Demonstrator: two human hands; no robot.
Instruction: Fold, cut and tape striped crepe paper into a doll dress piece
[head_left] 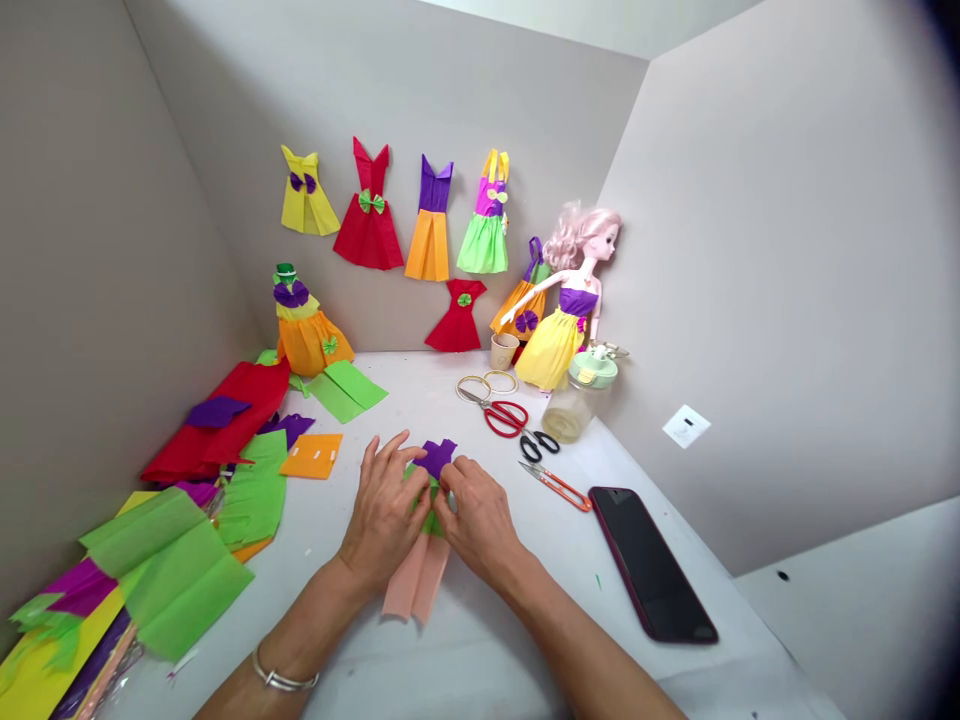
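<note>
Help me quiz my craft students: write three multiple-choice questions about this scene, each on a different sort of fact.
1. Where does the phone lie relative to the paper dress?
A) To its right
B) To its left
C) On top of it

2. What colour is the dress's skirt?
A) Blue
B) Peach
C) Black

3. Which hands touch the dress?
A) Neither
B) Only the right
C) Both

Answers:
1. A, the phone lies right of the dress.
2. B, peach paper extends below the hands.
3. C, the left hand and right hand both have fingers on it.
</note>
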